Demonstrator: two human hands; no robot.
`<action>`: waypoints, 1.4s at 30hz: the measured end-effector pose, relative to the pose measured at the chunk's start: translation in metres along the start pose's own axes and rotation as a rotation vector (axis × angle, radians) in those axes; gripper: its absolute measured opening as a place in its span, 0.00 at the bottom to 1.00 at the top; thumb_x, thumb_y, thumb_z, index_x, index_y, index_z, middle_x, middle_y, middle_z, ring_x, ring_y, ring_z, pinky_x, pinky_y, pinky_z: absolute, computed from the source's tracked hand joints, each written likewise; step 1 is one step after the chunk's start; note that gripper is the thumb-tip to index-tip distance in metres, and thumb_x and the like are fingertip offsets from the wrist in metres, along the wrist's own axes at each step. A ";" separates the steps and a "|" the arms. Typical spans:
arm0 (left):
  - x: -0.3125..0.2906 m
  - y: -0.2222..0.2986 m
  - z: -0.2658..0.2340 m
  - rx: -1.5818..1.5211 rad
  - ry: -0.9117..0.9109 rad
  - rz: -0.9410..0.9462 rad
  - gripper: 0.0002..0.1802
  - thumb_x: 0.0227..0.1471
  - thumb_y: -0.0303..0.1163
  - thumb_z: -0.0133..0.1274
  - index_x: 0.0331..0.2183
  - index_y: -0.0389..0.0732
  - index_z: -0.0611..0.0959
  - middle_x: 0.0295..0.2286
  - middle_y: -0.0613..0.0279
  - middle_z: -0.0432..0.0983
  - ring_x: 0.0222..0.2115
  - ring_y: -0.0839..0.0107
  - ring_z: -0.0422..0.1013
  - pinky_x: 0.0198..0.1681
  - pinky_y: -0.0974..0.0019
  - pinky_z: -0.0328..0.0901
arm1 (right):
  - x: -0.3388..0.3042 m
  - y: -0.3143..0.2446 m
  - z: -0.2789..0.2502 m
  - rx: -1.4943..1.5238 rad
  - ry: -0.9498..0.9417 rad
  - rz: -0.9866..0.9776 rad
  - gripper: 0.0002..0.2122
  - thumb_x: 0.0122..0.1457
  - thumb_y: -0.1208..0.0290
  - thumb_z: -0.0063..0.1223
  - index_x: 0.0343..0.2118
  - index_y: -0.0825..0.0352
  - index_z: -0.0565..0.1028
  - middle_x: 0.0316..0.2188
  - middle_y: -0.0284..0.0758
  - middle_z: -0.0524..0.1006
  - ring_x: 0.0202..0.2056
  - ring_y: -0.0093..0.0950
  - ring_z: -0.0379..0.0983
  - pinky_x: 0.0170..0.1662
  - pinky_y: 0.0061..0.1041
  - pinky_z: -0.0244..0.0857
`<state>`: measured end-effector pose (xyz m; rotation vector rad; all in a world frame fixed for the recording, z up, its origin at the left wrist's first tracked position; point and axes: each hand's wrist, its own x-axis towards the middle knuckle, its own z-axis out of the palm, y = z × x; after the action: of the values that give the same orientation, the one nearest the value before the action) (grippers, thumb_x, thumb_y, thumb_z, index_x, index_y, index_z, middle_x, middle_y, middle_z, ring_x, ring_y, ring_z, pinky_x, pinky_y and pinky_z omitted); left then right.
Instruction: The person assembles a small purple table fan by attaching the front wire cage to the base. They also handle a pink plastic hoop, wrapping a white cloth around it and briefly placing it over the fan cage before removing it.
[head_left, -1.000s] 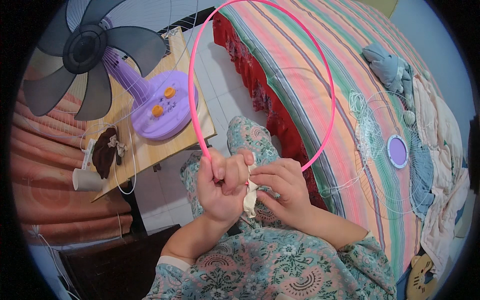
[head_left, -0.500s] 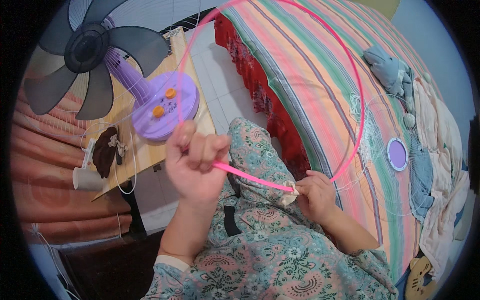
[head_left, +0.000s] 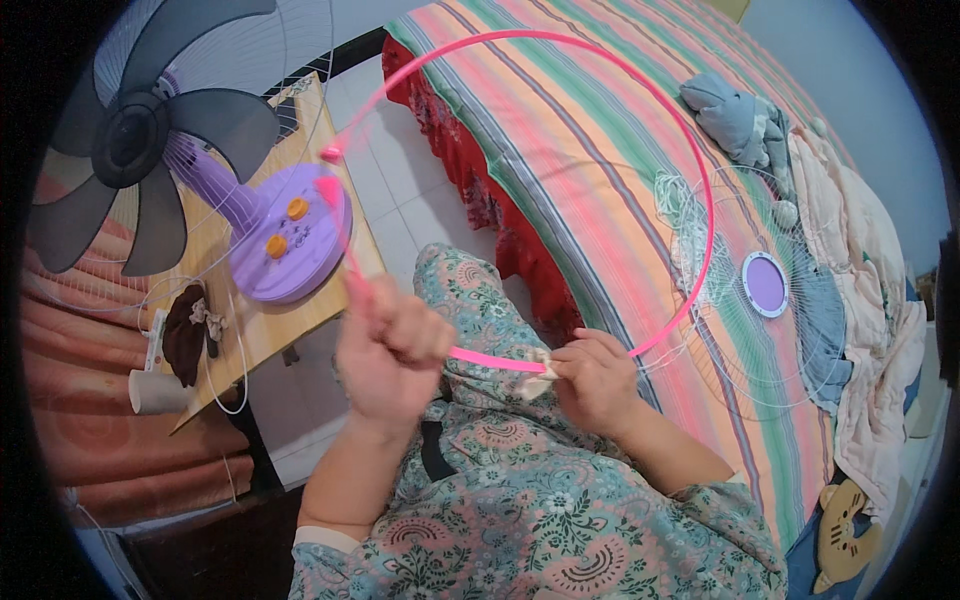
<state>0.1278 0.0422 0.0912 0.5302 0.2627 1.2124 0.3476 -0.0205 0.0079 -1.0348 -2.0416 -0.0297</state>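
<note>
A large, thin pink ring [head_left: 709, 215], like the rim band of a fan guard, stands in front of me. It is parted at its left side, where two ends show a gap. My left hand [head_left: 392, 350], a little blurred, is closed round its lower left part. With bent fingers my right hand [head_left: 598, 382] holds the lower right part, along with a small off-white cloth [head_left: 539, 376] pressed against the band. Left of my hands, a purple fan [head_left: 290, 235] has its dark blades [head_left: 130, 140] bare at the front.
The fan stands on a wooden table [head_left: 312, 125] with a brown cloth [head_left: 184, 335] and a white cup-like cylinder [head_left: 160, 392]. On the striped bed [head_left: 560, 130] lie a wire fan guard [head_left: 768, 284], a grey plush toy [head_left: 725, 115] and a pale blanket [head_left: 850, 215].
The ring has come lower in view, and the gap between its ends now shows at the left. My left hand still grips it, and the right hand with the cloth has shifted slightly left.
</note>
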 end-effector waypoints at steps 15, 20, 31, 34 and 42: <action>-0.006 -0.062 0.011 0.209 0.013 -0.056 0.22 0.62 0.50 0.33 0.22 0.46 0.63 0.15 0.72 0.49 0.15 0.78 0.48 0.23 0.71 0.52 | 0.011 -0.010 0.006 0.023 0.127 0.021 0.12 0.43 0.79 0.58 0.31 0.64 0.70 0.28 0.31 0.75 0.30 0.30 0.73 0.42 0.35 0.69; 0.009 -0.008 0.007 0.175 0.063 -0.011 0.21 0.62 0.48 0.34 0.21 0.46 0.60 0.14 0.72 0.46 0.14 0.78 0.45 0.19 0.72 0.47 | -0.011 0.008 -0.011 -0.087 0.004 -0.009 0.11 0.43 0.79 0.58 0.31 0.64 0.70 0.28 0.31 0.75 0.30 0.29 0.73 0.45 0.35 0.67; 0.011 -0.048 0.034 0.117 0.311 -0.019 0.19 0.62 0.48 0.33 0.28 0.45 0.68 0.20 0.71 0.54 0.20 0.77 0.53 0.28 0.68 0.57 | -0.001 -0.001 -0.021 -0.109 0.158 0.056 0.11 0.42 0.80 0.59 0.30 0.65 0.70 0.26 0.32 0.75 0.27 0.29 0.73 0.41 0.33 0.69; -0.002 -0.074 0.018 0.204 -0.031 -0.076 0.20 0.62 0.49 0.32 0.26 0.46 0.66 0.19 0.71 0.53 0.19 0.76 0.52 0.30 0.65 0.57 | 0.025 -0.009 -0.010 -0.045 0.172 0.007 0.11 0.43 0.79 0.58 0.30 0.65 0.70 0.27 0.32 0.75 0.28 0.29 0.73 0.42 0.34 0.69; 0.034 0.010 0.002 0.147 -0.003 0.039 0.19 0.63 0.45 0.34 0.23 0.46 0.64 0.15 0.73 0.47 0.14 0.79 0.45 0.20 0.72 0.50 | -0.004 0.014 -0.046 -0.186 -0.008 0.049 0.08 0.47 0.79 0.54 0.31 0.64 0.71 0.29 0.30 0.75 0.29 0.28 0.73 0.46 0.33 0.67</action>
<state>0.1322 0.0757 0.1011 0.6674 0.3423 1.2359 0.3893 -0.0307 0.0308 -1.2000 -2.0495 -0.1932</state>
